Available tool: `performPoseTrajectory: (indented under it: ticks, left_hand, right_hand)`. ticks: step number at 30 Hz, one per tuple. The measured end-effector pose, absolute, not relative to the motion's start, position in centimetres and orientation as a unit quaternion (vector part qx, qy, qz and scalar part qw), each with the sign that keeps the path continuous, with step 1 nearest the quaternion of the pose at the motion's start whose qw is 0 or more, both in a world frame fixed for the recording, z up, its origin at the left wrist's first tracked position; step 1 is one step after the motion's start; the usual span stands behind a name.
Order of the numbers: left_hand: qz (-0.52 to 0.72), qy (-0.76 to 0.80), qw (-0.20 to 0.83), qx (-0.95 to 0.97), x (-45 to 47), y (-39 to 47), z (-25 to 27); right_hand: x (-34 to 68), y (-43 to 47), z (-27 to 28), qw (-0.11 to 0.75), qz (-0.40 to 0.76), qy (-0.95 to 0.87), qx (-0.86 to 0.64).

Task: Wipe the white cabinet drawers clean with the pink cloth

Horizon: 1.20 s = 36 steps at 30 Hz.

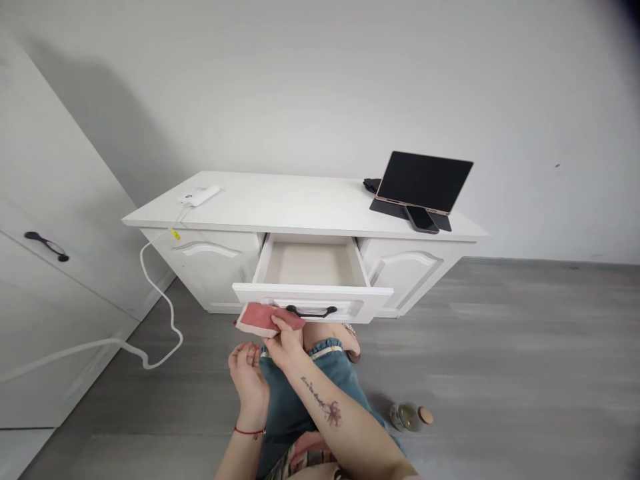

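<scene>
My right hand [284,345] pinches a folded pink cloth [260,318] with a pale edge, thumb on top. The cloth is held just in front of the pulled-out drawer [314,265], overlapping the left end of its black handle [323,312]. My left hand [249,377], with a red string bracelet at the wrist, is palm up, below and left of the cloth. Its fingers are loosely bent with nothing visible in them, and it does not touch the cloth. Inside the drawer only the bare bottom shows.
On the white desk [290,200] stand a propped tablet [425,180], a phone [421,219] and a white power strip [200,196]. Its cord [173,317] hangs down left. A corked glass jar [406,417] is on the floor at right. A white cabinet [60,287] stands left.
</scene>
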<state>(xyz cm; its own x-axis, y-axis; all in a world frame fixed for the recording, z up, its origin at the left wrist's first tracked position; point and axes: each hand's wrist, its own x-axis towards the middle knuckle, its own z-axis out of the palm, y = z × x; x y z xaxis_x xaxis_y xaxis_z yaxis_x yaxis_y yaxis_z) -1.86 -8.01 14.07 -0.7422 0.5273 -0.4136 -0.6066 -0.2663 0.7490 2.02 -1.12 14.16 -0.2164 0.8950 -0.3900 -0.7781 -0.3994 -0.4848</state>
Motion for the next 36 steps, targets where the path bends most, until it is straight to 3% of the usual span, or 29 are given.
performPoseTrajectory:
  ticks: [5, 16, 31, 36]
  left_hand:
    - [0.77, 0.48, 0.412, -0.08, -2.2, -8.0, 13.0]
    - [0.657, 0.349, 0.665, -0.067, 3.1, -2.3, 15.6]
    - [0.675, 0.371, 0.635, 0.046, 4.6, -0.7, 14.6]
    - [0.669, 0.382, 0.632, 0.082, 4.1, -0.4, 14.2]
  right_hand:
    - [2.3, -0.8, 17.9, 0.501, 0.831, 0.011, -0.243]
    - [14.0, -1.1, 21.7, 0.435, 0.867, 0.245, -0.002]
    - [26.5, 0.4, 18.7, 0.407, 0.856, 0.29, 0.135]
    - [29.6, 0.5, 16.9, 0.461, 0.834, 0.26, 0.156]
